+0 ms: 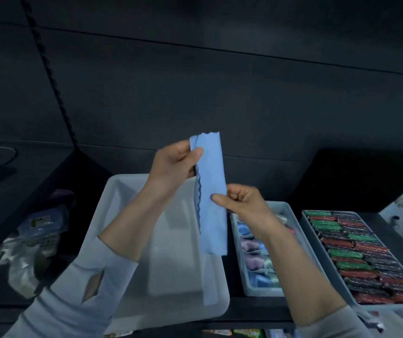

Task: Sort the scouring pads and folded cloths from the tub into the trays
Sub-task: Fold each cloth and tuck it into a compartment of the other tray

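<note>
Blue cloth, folded long, pinched above white tub by left hand grip and right hand grip; no readable writing.

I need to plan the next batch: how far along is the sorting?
Nearly finished. The scouring pad tray is packed, the cloth tray holds folded cloths, and the tub looks empty. The left hand and right hand hold a blue cloth, not yet placed.

The blue cloth pinched between both hands is soft, matt fabric with pinked edges. Below the hands, the white tub is smooth, slightly glossy plastic. Right of the right hand, the scouring pads glitter, coarse.
</note>
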`<state>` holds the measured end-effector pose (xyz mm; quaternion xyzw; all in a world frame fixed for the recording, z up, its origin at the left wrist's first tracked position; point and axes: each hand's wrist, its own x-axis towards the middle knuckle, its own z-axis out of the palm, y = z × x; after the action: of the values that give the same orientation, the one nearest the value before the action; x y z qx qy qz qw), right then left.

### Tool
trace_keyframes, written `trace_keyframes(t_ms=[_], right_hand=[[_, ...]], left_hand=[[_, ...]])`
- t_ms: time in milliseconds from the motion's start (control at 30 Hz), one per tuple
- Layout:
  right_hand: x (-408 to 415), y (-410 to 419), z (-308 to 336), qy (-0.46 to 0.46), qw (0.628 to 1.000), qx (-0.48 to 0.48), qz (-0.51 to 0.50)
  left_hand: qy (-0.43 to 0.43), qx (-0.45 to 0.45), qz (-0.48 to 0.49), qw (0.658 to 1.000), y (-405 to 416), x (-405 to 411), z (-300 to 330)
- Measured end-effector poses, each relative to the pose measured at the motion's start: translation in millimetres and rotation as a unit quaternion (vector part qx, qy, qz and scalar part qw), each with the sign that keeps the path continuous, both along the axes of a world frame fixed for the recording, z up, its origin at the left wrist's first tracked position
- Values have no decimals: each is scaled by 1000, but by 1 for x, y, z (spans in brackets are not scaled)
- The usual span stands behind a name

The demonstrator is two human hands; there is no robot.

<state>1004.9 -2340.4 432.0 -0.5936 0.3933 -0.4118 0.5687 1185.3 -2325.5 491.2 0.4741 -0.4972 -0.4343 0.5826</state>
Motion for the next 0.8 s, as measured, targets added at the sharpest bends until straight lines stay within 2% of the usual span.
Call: trace_keyframes(t_ms=[133,233,333,500,600,700,767,800], right_hand=[[-2,1,-7,-5,999,38,-20],[-8,1,-17,41,997,63,-23],[-10,1,-19,56,997,48,-29],[-10,-3,0,18,997,-35,-63],[-12,-4,9,51,993,-91,-58],[-13,-5,12,53,990,-113,-66],[-12,-6,14,45,987,-125,-88],[-12,-7,14,41,986,-130,-99]], left_hand=[[-7,152,-114,982,9,0,-52],[20,192,-94,977,17,-9,-76],[27,164,-53,985,15,-11,-79],[21,49,-13,999,10,-14,-63],[12,10,-5,1000,8,-16,-55],[57,40,-19,997,9,-19,-49],[85,94,-71,989,13,-21,-47],[71,111,-101,986,15,-21,-49]])
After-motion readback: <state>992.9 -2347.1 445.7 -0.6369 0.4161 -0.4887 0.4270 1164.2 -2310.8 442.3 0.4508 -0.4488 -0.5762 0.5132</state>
